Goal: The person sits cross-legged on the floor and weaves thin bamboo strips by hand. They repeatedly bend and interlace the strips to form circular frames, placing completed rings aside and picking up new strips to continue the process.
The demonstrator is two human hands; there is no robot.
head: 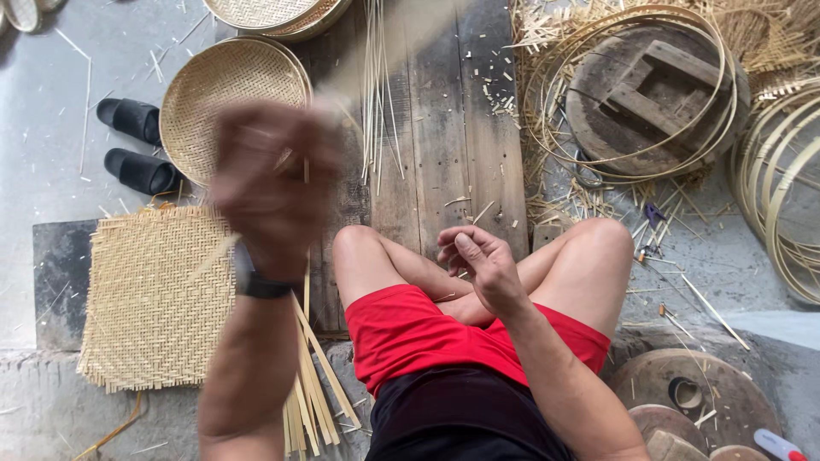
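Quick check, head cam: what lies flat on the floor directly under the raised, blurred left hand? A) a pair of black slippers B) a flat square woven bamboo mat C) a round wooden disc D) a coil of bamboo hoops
B: the flat square woven bamboo mat lies spread on the floor beneath the raised left hand; the pair of black slippers sits farther up-left, and the round wooden disc is on the far side.

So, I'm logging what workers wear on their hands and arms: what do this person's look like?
Both arms are bare, with no sleeves and no gloves. The left hand is motion-blurred, with a dark wristwatch on its wrist. The right hand wears nothing that shows.
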